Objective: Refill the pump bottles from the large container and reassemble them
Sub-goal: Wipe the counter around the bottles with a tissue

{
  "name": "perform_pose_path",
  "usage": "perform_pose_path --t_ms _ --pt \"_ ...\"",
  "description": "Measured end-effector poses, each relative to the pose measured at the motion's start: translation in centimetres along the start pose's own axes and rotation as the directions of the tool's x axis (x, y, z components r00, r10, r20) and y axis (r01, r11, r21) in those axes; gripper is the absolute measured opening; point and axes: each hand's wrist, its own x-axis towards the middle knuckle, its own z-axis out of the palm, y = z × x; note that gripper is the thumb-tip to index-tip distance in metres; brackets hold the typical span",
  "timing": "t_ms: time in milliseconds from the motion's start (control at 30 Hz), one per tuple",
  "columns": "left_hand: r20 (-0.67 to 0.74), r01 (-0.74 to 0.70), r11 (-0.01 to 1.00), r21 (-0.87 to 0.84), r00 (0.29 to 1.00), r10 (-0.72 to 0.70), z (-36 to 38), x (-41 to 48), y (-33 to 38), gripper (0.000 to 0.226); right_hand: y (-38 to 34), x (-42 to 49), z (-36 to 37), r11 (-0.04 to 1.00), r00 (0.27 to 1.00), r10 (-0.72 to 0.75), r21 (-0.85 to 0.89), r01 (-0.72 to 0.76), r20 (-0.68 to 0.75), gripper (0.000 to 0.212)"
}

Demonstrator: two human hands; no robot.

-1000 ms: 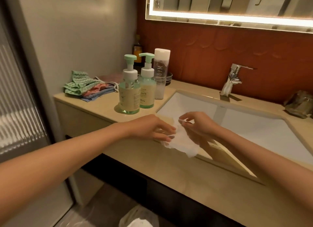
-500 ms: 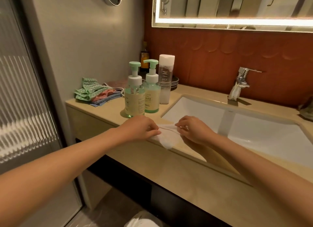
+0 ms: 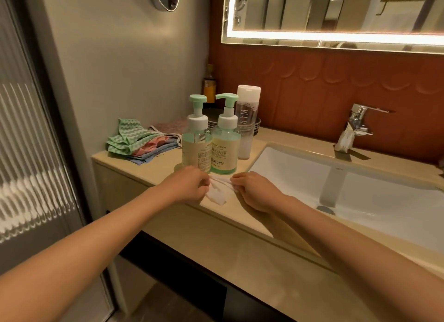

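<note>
Two green pump bottles stand side by side on the beige counter [image 3: 168, 163], pumps fitted: the left bottle [image 3: 196, 139] and the right bottle [image 3: 225, 141]. Behind them stands a tall clear bottle with a white cap [image 3: 247, 119]. Just in front of the bottles, my left hand [image 3: 189, 185] and my right hand [image 3: 252, 187] each pinch an end of a white tissue [image 3: 217, 193], which lies partly on the counter's front edge.
Folded cloths [image 3: 139, 141] lie at the counter's left end by the wall. A white sink [image 3: 360, 184] with a chrome tap [image 3: 355, 127] fills the right side. A dark bottle [image 3: 209, 86] and stacked dishes [image 3: 252, 127] sit at the back.
Both hands have carried the tissue left and away from the sink's corner to the counter just in front of the pump bottles. The tissue looks more folded and smaller.
</note>
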Motion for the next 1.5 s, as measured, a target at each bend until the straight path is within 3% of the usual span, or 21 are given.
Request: perform_pose_path --t_ms 100,267,400,600,1200,1500 --pt "-0.022 0.025 1.000 0.017 0.999 -0.025 0.4 0.5 0.1 0.021 0.5 1.5 0.5 0.998 0.998 0.057 -0.038 -0.056 0.021 0.021" --pt "-0.076 0.021 1.000 0.023 0.997 -0.019 0.9 1.1 0.3 0.019 0.8 3.5 0.0 0.990 0.990 0.125 -0.073 -0.120 0.072 0.031" --pt "-0.059 -0.003 0.987 0.159 0.998 0.013 1.0 2.3 0.8 0.019 1.4 5.3 0.0 0.987 0.982 0.153 -0.072 -0.145 0.115 0.017" --pt "-0.056 -0.014 0.966 0.257 0.998 0.029 0.7 4.7 0.5 0.023 2.4 7.7 0.4 0.988 0.976 0.155 -0.034 -0.151 0.155 0.014" --pt "-0.106 0.126 0.980 0.157 0.988 -0.110 0.7 10.2 -2.6 0.021 2.3 12.8 0.7 0.989 0.971 0.140 0.025 -0.147 0.192 0.020" --pt "-0.039 -0.022 1.000 0.009 0.999 0.023 1.3 9.0 -0.9 0.028 4.7 8.5 -0.3 0.967 0.952 0.246 0.028 -0.255 0.185 0.026"
